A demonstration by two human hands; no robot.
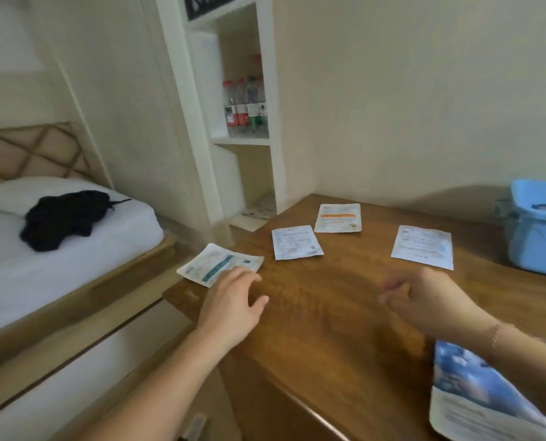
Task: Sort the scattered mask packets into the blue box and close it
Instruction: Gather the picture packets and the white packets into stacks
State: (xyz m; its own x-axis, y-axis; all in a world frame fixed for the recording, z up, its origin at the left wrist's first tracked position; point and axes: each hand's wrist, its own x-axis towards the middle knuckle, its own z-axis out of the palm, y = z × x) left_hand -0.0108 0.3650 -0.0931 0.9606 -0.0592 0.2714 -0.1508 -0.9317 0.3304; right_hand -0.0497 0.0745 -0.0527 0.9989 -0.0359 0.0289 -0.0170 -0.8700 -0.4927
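Several flat mask packets lie on the wooden table (329, 313). A teal-striped packet (216, 264) hangs over the left edge, and my left hand (233, 300) rests with spread fingertips on its near corner. A white packet (295, 242), an orange-striped packet (338, 218) and another white packet (422, 246) lie farther back. A blue-printed packet (475, 393) lies at the near right, under my right forearm. My right hand (424, 297) hovers over the table, fingers loosely curled, holding nothing. The blue box (532, 246) stands open at the far right edge.
A bed (26, 265) with a white pillow and a black cloth (64, 218) on it stands left of the table. A white wall shelf (243, 141) behind the table holds several bottles (244, 106). Beige walls close the back and right.
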